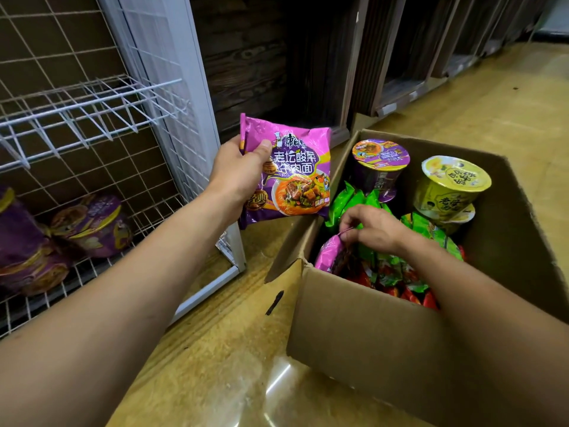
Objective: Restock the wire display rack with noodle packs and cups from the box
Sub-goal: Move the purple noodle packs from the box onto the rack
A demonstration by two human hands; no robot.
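On the yellow floor, box; rack beside.

Light moderate and even; one white glare streak on the glossy floor beside the box. Wooden shelving at top centre sinks into deep shadow. Wide-angle distortion bows the wire rack at the left edge; purple packs there are soft and smeared.
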